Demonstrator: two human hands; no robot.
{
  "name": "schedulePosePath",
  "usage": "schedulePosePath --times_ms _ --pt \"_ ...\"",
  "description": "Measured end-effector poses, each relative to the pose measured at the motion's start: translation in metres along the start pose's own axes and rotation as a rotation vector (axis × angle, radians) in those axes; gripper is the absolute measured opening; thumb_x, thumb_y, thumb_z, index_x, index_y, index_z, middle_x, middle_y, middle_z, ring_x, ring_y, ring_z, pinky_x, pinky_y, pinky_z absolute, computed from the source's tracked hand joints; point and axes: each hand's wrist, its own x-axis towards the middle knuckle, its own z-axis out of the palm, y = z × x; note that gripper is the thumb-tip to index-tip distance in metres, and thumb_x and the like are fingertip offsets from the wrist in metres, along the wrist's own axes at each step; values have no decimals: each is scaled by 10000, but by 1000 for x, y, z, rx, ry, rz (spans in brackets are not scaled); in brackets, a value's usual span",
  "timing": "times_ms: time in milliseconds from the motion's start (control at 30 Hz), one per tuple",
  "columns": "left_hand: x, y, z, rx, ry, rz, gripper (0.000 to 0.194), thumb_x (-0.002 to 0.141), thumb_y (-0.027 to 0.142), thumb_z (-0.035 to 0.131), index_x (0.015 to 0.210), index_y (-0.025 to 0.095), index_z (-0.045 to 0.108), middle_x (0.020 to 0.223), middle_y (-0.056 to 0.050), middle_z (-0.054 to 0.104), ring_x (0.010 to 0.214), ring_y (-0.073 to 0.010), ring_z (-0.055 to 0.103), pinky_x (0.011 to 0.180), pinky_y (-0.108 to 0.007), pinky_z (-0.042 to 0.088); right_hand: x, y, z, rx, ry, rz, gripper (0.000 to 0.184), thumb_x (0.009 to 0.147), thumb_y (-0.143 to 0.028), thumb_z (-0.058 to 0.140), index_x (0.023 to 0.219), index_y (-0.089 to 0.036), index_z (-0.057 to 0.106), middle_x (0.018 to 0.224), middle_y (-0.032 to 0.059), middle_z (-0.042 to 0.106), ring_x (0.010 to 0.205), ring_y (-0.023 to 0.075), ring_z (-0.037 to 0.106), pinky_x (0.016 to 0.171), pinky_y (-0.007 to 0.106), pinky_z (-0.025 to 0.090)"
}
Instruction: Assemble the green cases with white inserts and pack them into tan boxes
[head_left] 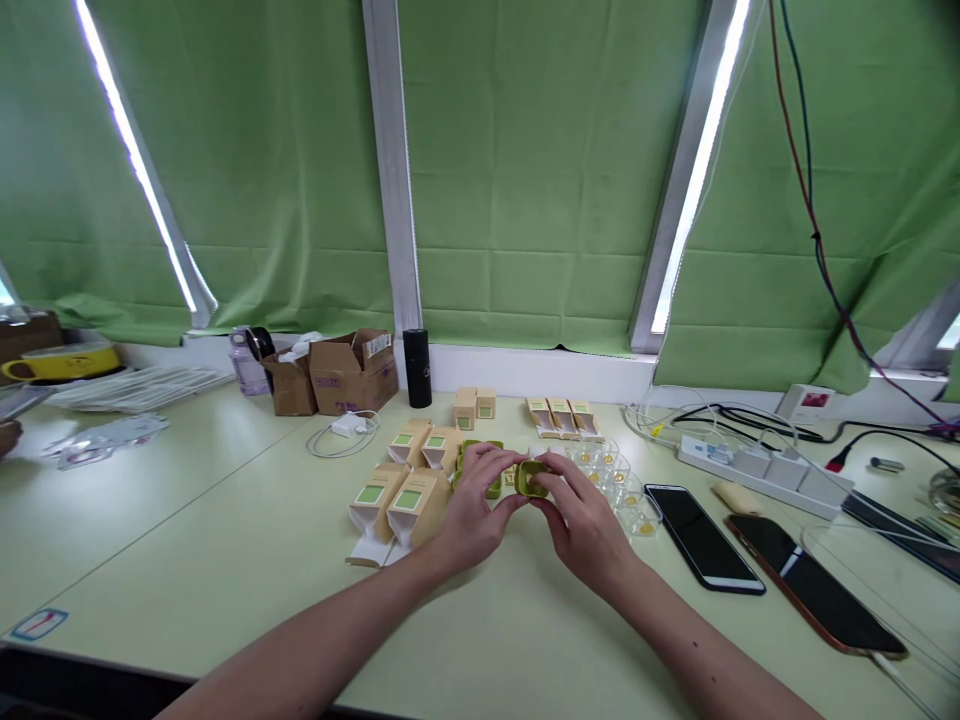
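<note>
While a pale tabletop (225, 580) is spread beneath a black bottle (417, 368), brown cardboard boxes (352, 372) are set to the bottle's left. To its front right, the left hand (480, 508) and right hand (591, 528) are held close. Beige cartons (420, 505) are placed in front of the bottle; clear cups (618, 478) are grouped farther right. Between the hands, a small green container (529, 480) is held, each grip clamped on it.

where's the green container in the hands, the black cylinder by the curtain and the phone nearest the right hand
Green container (529, 481): head view, on its hollow inside.
Black cylinder (417, 369): head view, middle of its side.
Phone (703, 536): head view, middle of its dark screen.
</note>
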Motion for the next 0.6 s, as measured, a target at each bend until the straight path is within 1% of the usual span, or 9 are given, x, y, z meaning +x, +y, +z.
schedulePosePath --times_ms 100,400,600 --pt "0 -1 0 -5 5 9 409 888 139 734 1277 254 686 1196 -110 699 1260 -311 476 1047 -512 509 0 1 1 -2 4 -13 235 1024 -102 523 1190 -216 645 1283 178 665 1242 306 675 943 464 649" --pt "-1 1 1 12 20 13 408 887 144 739 1275 259 695 1173 -105 703 1244 -310 486 1027 -500 515 0 0 1 -1 -13 -20 271 1019 -79 497 1190 -218 654 1303 189 631 1172 307 689 880 472 660" --pt "-1 1 0 29 21 32 397 895 162 745 1279 251 693 1181 -110 712 1230 -311 486 1024 -497 513 -1 0 2 10 -8 -8 252 1022 -95 506 1179 -212 665 1306 186 636 1219 313 675 929 480 651"
